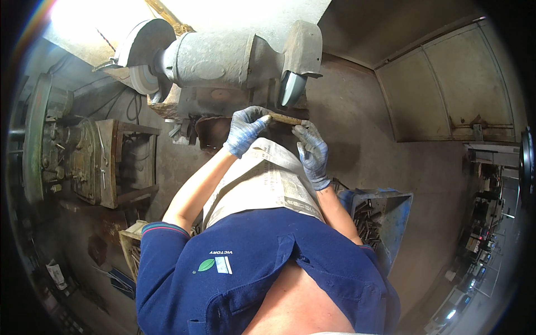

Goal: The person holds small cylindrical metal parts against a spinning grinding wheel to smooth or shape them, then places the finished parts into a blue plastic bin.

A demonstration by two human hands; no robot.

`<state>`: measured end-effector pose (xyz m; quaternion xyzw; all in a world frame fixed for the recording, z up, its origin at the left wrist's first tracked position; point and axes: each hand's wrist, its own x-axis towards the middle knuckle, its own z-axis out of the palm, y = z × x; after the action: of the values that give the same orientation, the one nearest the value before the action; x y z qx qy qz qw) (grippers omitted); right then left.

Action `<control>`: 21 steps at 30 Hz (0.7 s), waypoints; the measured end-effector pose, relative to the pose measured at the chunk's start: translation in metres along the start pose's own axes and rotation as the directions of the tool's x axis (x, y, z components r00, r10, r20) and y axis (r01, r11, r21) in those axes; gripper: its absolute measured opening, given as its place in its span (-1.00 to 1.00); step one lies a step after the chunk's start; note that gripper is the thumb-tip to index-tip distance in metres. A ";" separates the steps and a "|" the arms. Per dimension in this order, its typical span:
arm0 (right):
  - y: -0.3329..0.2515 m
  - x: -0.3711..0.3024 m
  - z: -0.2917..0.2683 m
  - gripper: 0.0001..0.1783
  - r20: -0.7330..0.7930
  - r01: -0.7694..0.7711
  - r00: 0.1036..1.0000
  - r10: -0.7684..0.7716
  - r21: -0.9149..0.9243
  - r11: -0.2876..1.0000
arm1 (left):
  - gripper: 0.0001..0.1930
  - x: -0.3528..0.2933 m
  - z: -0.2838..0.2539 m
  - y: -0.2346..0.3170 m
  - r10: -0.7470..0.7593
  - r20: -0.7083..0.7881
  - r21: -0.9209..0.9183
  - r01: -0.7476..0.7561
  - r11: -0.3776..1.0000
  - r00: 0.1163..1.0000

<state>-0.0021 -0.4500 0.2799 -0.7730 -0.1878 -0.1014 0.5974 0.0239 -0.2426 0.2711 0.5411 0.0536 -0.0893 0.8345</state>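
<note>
Fingers of the left hand (244,131) and right hand (312,152) pinch a slim bar (286,119) near the grinder (215,58), where wheel (291,90) contact could snag gloves (317,170).

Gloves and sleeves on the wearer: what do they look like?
Left hand and right hand: mottled blue-and-whitish gloves, greyer toward the right fingers. Both forearms are bare below the elbow. Navy short sleeves; the left cuff has thin red and green stripes. Right cuff mostly out of sight.

Grinder housing (212,58) rough, matt metal; held strip (286,119) matt; gloves (241,134) cloth.
</note>
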 end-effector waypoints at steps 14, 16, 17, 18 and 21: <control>0.061 0.018 -0.008 -0.79 -0.115 -0.173 0.977 0.178 0.049 0.984 | -0.93 0.051 0.020 -0.048 -0.082 -0.140 -0.059 0.074 0.996 0.987; 0.069 0.016 -0.004 -0.81 -0.122 -0.162 0.977 0.173 0.100 0.982 | -0.94 0.053 0.019 -0.052 -0.088 -0.147 -0.086 0.075 0.993 0.985; 0.067 0.019 0.000 -0.81 -0.125 -0.153 0.978 0.169 0.130 0.980 | -0.94 0.052 0.018 -0.048 -0.098 -0.179 -0.074 0.086 0.994 0.979; 0.066 0.022 0.007 -0.83 -0.115 -0.166 0.977 0.177 0.101 0.981 | -0.93 0.051 0.016 -0.044 -0.108 -0.211 -0.063 0.097 0.993 0.972; 0.067 0.024 0.022 -0.80 -0.057 -0.193 0.978 0.202 0.142 0.971 | -0.93 0.045 0.003 -0.031 -0.160 -0.241 -0.112 0.136 0.984 0.957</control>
<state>0.0459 -0.4393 0.2241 -0.7413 -0.0951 -0.0559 0.6620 0.0616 -0.2616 0.2358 0.5024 0.2026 -0.0802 0.8368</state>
